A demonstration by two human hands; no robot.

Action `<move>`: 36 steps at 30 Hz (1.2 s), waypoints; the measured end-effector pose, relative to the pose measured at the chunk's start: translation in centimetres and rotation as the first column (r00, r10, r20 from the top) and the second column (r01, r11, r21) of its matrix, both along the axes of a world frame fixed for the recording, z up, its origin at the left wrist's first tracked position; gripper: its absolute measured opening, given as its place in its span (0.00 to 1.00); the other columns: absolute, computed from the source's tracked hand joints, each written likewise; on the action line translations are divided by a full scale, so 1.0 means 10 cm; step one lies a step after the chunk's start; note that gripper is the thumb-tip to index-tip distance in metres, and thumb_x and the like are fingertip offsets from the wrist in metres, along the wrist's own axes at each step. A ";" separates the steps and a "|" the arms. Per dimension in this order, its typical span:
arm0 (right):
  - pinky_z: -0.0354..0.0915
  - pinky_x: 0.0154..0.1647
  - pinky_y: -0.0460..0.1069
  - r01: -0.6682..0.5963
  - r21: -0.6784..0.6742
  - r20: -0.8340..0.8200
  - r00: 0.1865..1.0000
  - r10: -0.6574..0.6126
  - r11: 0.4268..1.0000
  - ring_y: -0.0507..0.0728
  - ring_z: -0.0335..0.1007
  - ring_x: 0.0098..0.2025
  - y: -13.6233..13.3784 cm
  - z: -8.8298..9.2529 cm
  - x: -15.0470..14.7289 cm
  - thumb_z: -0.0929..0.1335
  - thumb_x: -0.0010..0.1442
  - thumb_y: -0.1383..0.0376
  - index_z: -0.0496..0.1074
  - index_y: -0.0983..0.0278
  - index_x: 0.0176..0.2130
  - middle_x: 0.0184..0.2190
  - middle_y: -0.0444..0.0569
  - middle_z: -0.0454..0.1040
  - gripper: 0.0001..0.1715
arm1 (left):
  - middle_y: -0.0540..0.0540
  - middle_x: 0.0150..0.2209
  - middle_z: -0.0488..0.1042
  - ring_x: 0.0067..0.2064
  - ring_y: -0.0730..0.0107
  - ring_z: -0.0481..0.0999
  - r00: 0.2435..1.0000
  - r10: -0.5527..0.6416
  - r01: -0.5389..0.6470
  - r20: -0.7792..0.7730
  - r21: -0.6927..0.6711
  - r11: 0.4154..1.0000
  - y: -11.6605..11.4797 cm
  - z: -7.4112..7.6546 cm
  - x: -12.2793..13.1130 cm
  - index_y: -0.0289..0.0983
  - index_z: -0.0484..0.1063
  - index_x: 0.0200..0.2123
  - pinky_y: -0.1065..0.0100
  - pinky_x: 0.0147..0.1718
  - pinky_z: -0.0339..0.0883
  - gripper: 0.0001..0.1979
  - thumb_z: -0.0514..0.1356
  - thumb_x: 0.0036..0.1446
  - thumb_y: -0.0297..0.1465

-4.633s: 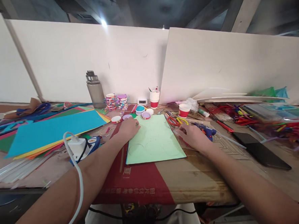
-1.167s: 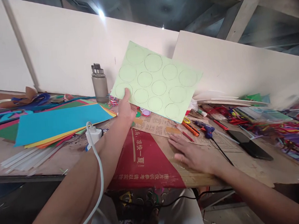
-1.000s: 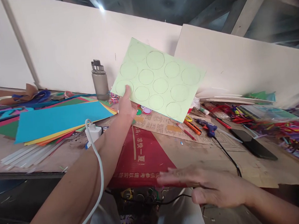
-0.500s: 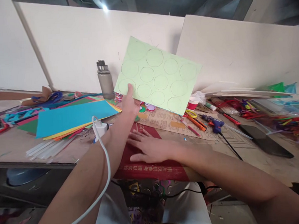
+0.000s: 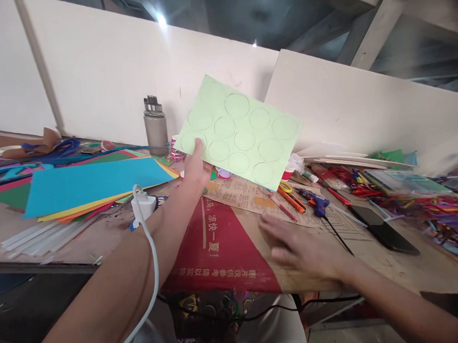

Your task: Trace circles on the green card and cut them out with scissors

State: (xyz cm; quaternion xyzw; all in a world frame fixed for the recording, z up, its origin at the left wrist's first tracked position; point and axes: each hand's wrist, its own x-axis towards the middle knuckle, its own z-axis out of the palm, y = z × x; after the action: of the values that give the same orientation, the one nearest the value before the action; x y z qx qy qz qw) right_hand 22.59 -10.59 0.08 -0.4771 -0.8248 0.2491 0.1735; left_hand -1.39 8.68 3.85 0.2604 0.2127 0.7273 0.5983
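A light green sheet of paper (image 5: 227, 150) with several drawn circles is held up above the table, tilted down to the right. My left hand (image 5: 196, 165) grips its lower left corner, thumb on the front face and the other fingers behind. My right hand (image 5: 295, 242) hovers or rests over the cardboard at the table's front, fingers stretched out, slightly blurred, holding nothing. Under both arms lies a red and brown cardboard piece (image 5: 221, 244) with printed characters. Just past the right hand are a red pen (image 5: 288, 213), orange-handled tool (image 5: 292, 201) and blue glue gun (image 5: 319, 205).
Coloured paper sheets (image 5: 93, 182) and clear glue sticks (image 5: 48, 234) lie at left, near a white plug adapter (image 5: 144, 208) with a cable. A grey bottle (image 5: 155, 127) stands behind. At right are a black phone (image 5: 383, 229), plastic case (image 5: 404, 181) and pipe cleaners (image 5: 449, 215).
My right hand has moved right across the cardboard, uncovering its red print. The green sheet stays in my left hand. The camera view has shifted somewhat.
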 end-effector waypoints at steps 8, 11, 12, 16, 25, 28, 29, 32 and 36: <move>0.70 0.40 0.51 0.170 -0.090 -0.572 0.798 -0.190 0.981 0.56 0.73 0.38 0.24 0.09 -0.48 0.68 0.61 0.48 0.73 0.60 0.38 0.35 0.46 0.77 0.19 | 0.45 0.58 0.74 0.61 0.63 0.72 0.996 0.078 -0.079 0.051 0.022 0.997 0.03 -0.08 -0.01 0.39 0.73 0.53 0.63 0.56 0.71 0.16 0.62 0.63 0.33; 0.64 0.28 0.48 0.455 -0.121 -0.750 0.541 -0.382 0.882 0.53 0.64 0.28 0.60 -0.10 -0.43 0.70 0.57 0.46 0.64 0.59 0.31 0.26 0.41 0.67 0.21 | 0.45 0.53 0.78 0.59 0.63 0.73 0.996 0.076 -0.076 0.045 0.009 0.997 0.04 -0.10 -0.05 0.41 0.73 0.53 0.64 0.54 0.72 0.15 0.61 0.63 0.34; 0.64 0.27 0.47 0.505 -0.130 -0.776 0.484 -0.404 0.853 0.52 0.63 0.27 0.70 -0.14 -0.39 0.70 0.57 0.47 0.63 0.59 0.32 0.26 0.41 0.66 0.21 | 0.45 0.52 0.79 0.59 0.63 0.73 0.996 0.076 -0.077 0.037 0.010 0.997 0.04 -0.10 -0.07 0.41 0.73 0.53 0.64 0.54 0.73 0.16 0.61 0.63 0.35; 0.66 0.28 0.48 0.552 -0.176 -0.851 0.331 -0.408 0.815 0.53 0.66 0.29 0.91 -0.11 -0.28 0.72 0.54 0.48 0.64 0.56 0.39 0.32 0.42 0.71 0.21 | 0.46 0.51 0.79 0.59 0.62 0.73 0.999 0.051 -0.052 0.011 0.033 0.998 0.03 -0.11 -0.07 0.44 0.73 0.55 0.63 0.55 0.72 0.19 0.63 0.61 0.37; 0.74 0.37 0.54 0.303 -0.225 -0.930 0.216 -0.297 0.926 0.62 0.77 0.46 1.13 0.01 -0.32 0.71 0.50 0.47 0.70 0.59 0.44 0.43 0.49 0.81 0.26 | 0.47 0.53 0.78 0.60 0.64 0.72 1.000 -0.025 0.024 0.012 0.064 0.998 -0.07 -0.06 -0.01 0.44 0.72 0.55 0.64 0.57 0.70 0.19 0.62 0.62 0.37; 0.74 0.41 0.55 0.260 -0.230 -0.954 0.130 -0.270 0.938 0.63 0.75 0.51 1.13 -0.04 -0.32 0.74 0.48 0.49 0.72 0.60 0.44 0.49 0.50 0.79 0.27 | 0.43 0.54 0.77 0.61 0.60 0.72 0.988 -0.155 0.155 -0.008 0.091 0.984 -0.15 -0.07 0.05 0.41 0.72 0.55 0.60 0.58 0.70 0.19 0.61 0.63 0.41; 0.74 0.42 0.55 0.253 -0.230 -0.957 0.119 -0.266 0.940 0.63 0.75 0.52 1.13 -0.05 -0.32 0.74 0.47 0.49 0.72 0.60 0.44 0.50 0.50 0.79 0.28 | 0.41 0.54 0.77 0.60 0.58 0.72 0.979 -0.202 0.204 -0.027 0.093 0.975 -0.19 -0.08 0.08 0.40 0.72 0.55 0.58 0.57 0.70 0.21 0.61 0.62 0.41; 0.74 0.45 0.56 0.235 -0.234 -0.960 0.100 -0.263 0.944 0.63 0.74 0.53 1.11 -0.07 -0.30 0.74 0.48 0.49 0.73 0.59 0.45 0.52 0.50 0.78 0.28 | 0.39 0.53 0.78 0.59 0.54 0.74 0.939 -0.327 0.335 -0.105 0.077 0.939 -0.32 -0.14 0.21 0.38 0.72 0.55 0.55 0.56 0.70 0.23 0.67 0.56 0.35; 0.73 0.48 0.57 0.215 -0.234 -0.965 0.063 -0.253 0.948 0.63 0.74 0.54 1.10 -0.09 -0.29 0.75 0.47 0.50 0.74 0.59 0.47 0.51 0.49 0.79 0.29 | 0.42 0.43 0.82 0.51 0.55 0.79 0.869 -0.430 0.459 -0.243 0.077 0.885 -0.42 -0.29 0.33 0.37 0.77 0.42 0.56 0.53 0.71 0.17 0.69 0.46 0.24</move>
State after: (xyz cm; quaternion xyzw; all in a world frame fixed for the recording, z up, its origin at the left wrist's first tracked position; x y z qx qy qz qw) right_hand 19.65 0.46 -0.81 -0.3168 -0.4055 0.4829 0.7086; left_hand 1.86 4.45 0.95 0.4200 0.1631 0.5489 0.7041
